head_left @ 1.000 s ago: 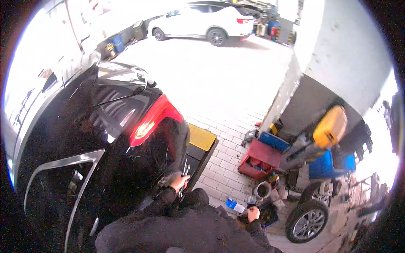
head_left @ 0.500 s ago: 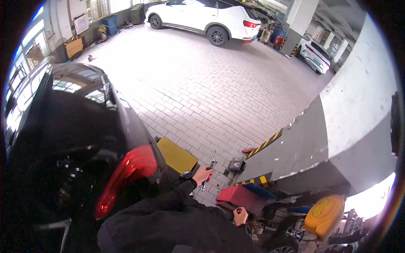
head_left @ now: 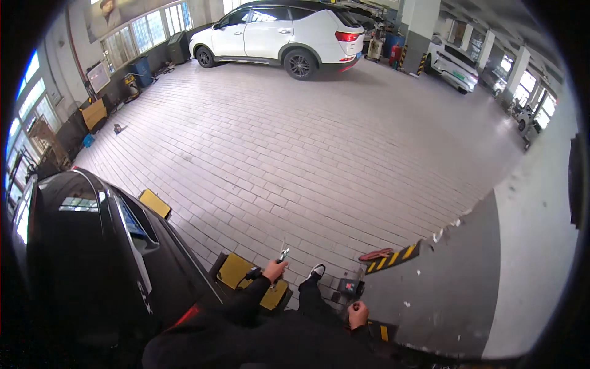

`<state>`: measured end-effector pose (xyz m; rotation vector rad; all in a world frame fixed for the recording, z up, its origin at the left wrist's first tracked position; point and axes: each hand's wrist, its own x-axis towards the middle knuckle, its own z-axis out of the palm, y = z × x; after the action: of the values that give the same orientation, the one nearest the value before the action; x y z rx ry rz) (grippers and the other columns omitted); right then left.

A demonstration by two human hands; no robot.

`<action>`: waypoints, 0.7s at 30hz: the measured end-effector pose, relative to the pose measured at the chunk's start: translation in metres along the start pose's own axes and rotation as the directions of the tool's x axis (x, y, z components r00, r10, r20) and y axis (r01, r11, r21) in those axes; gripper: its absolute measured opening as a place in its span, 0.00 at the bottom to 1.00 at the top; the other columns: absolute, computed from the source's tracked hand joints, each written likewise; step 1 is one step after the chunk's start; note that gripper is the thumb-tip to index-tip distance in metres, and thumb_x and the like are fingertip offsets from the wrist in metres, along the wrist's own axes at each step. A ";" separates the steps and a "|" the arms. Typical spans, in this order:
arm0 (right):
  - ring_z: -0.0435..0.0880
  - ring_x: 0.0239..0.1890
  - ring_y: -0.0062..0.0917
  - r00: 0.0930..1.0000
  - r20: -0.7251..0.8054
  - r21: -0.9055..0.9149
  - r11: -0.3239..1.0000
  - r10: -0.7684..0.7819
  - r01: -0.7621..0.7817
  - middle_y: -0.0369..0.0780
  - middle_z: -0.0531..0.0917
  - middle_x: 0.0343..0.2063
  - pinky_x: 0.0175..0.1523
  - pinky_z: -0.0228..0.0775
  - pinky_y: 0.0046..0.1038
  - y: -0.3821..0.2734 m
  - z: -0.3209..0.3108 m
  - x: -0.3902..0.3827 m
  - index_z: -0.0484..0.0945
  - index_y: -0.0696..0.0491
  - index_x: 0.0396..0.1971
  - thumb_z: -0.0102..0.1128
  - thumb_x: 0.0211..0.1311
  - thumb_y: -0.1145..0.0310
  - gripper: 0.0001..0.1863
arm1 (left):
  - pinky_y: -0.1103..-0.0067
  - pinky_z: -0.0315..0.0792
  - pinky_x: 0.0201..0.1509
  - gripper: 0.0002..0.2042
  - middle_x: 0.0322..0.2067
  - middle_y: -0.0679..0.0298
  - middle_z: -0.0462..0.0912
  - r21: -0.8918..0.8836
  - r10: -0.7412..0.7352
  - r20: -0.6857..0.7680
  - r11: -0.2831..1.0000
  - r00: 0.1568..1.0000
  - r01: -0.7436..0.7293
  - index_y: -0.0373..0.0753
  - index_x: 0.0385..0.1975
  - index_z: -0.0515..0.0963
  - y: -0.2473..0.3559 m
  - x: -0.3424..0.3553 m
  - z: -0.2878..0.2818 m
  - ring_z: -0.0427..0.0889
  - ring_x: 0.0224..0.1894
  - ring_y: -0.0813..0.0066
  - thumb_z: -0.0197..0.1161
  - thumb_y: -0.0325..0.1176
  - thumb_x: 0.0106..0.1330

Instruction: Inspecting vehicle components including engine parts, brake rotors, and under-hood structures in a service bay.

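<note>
My left hand (head_left: pixel 275 270) is ahead of my body, beside the black car (head_left: pixel 80 258), fingers wrapped round a silver metal hand tool (head_left: pixel 283 254). The tool's shiny head and a thin rod stick out above the fist; its exact kind is too small to make out. Lower and to the right, my right hand (head_left: pixel 357 315) is curled closed near the grey pillar. Whatever it may hold is hidden in the fingers. Just beyond it on the floor sits a small dark box (head_left: pixel 350 286).
Yellow lift pads (head_left: pixel 236 270) lie beside the black car, with another pad (head_left: pixel 155 204) farther off. A grey-and-white pillar (head_left: pixel 455 277) with a striped guard (head_left: pixel 393 258) rises on the right. Red coiled hose (head_left: pixel 375 254) lies at its base. A white SUV (head_left: pixel 270 37) stands at the back.
I have moved forward along the black car; its tail light now sits low in view. The red box and yellow-capped machine at the lower right have left view. Both hands stay closed.
</note>
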<state>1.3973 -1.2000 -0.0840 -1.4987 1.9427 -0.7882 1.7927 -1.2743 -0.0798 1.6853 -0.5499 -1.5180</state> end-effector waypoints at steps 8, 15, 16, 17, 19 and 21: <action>0.77 0.22 0.36 0.987 -0.096 0.148 0.979 -0.130 0.144 0.44 0.76 0.17 0.31 0.69 0.34 -0.087 0.038 0.298 0.74 0.59 0.23 0.64 0.49 0.73 0.08 | 0.56 0.71 0.40 0.21 0.34 0.45 0.80 0.982 -0.181 0.156 0.132 0.971 -0.133 0.38 0.49 0.74 -0.106 0.142 -0.208 0.79 0.39 0.48 0.54 0.40 0.56; 0.74 0.20 0.30 0.964 -0.120 0.143 0.957 -0.237 0.253 0.40 0.74 0.16 0.29 0.66 0.30 -0.187 0.032 0.509 0.74 0.58 0.24 0.63 0.52 0.74 0.06 | 0.64 0.77 0.47 0.22 0.43 0.56 0.84 1.000 -0.258 -0.010 0.007 0.966 0.012 0.49 0.51 0.79 -0.031 0.214 -0.159 0.83 0.47 0.56 0.65 0.45 0.56; 0.74 0.20 0.30 0.965 -0.121 0.134 0.959 -0.234 0.249 0.40 0.74 0.16 0.29 0.66 0.30 -0.187 0.040 0.535 0.74 0.58 0.24 0.63 0.52 0.74 0.06 | 0.64 0.77 0.48 0.19 0.44 0.56 0.84 0.987 -0.214 -0.036 0.143 0.976 0.068 0.50 0.50 0.79 -0.023 0.237 -0.143 0.83 0.48 0.56 0.62 0.45 0.59; 0.74 0.20 0.30 0.967 -0.123 0.112 0.965 -0.223 0.237 0.41 0.75 0.16 0.29 0.66 0.31 -0.183 0.049 0.564 0.75 0.58 0.25 0.64 0.51 0.74 0.06 | 0.64 0.76 0.50 0.17 0.46 0.57 0.84 0.954 -0.172 -0.059 0.281 0.983 0.106 0.50 0.49 0.79 -0.005 0.264 -0.119 0.83 0.49 0.55 0.58 0.46 0.62; 0.74 0.20 0.31 0.967 -0.132 0.072 0.971 -0.219 0.229 0.42 0.75 0.16 0.29 0.66 0.32 -0.173 0.070 0.623 0.76 0.58 0.26 0.64 0.51 0.73 0.06 | 0.63 0.76 0.50 0.16 0.46 0.58 0.83 0.965 -0.263 -0.011 0.250 0.965 0.079 0.50 0.47 0.80 0.044 0.330 -0.085 0.82 0.50 0.54 0.51 0.46 0.66; 0.79 0.24 0.40 0.992 -0.120 0.036 0.999 -0.029 0.033 0.45 0.79 0.19 0.33 0.71 0.36 -0.135 0.096 0.659 0.77 0.59 0.23 0.65 0.47 0.71 0.08 | 0.63 0.75 0.50 0.15 0.47 0.56 0.83 0.974 -0.267 0.159 0.201 0.951 -0.107 0.49 0.46 0.79 0.095 0.397 -0.061 0.82 0.50 0.54 0.51 0.44 0.67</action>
<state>1.4087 -1.8787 -0.0987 -1.4930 1.9831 -0.9436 1.9449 -1.6157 -0.2553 2.4107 -2.0157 -1.5620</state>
